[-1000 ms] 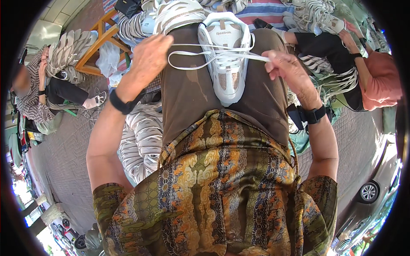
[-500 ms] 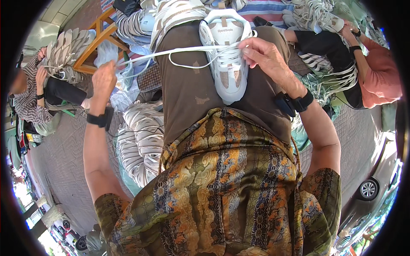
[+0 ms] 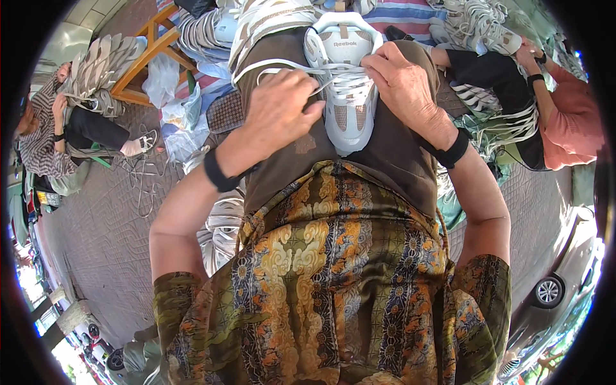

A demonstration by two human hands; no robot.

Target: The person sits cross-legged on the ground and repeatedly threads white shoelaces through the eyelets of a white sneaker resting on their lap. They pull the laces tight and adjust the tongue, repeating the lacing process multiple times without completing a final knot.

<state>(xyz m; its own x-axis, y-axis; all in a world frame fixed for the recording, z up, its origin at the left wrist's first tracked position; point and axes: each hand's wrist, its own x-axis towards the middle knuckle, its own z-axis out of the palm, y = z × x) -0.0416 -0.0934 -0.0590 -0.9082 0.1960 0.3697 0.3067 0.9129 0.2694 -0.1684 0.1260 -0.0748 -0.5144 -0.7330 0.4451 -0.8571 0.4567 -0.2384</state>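
Observation:
A white and grey-beige sneaker point(image 3: 350, 122) rests toe toward me between my thighs, its white shoelace point(image 3: 353, 86) crossing the tongue in rows. On the shoe's right side, my right hand point(image 3: 401, 77) is closed in a pinch on the shoelace near the upper eyelets. My left hand point(image 3: 279, 106) hovers over my left thigh beside the shoe, slightly blurred. Its thumb stands apart from the curled fingers, and a loose lace loop passes close to the fingertips. Another length of lace runs leftward over my thigh behind that hand.
Strung bundles of shoe uppers point(image 3: 269, 25) lie beyond my left knee, with more point(image 3: 224, 224) beside my left thigh. A wooden stool frame point(image 3: 144, 58) and plastic bags point(image 3: 163, 80) are at left. Two people sit at either side handling similar bundles. A parked car point(image 3: 558, 282) stands at right.
My left hand has come in from far left, where it held the lace stretched out, to beside the shoe. The lace has slackened. My right hand stays near the eyelets.

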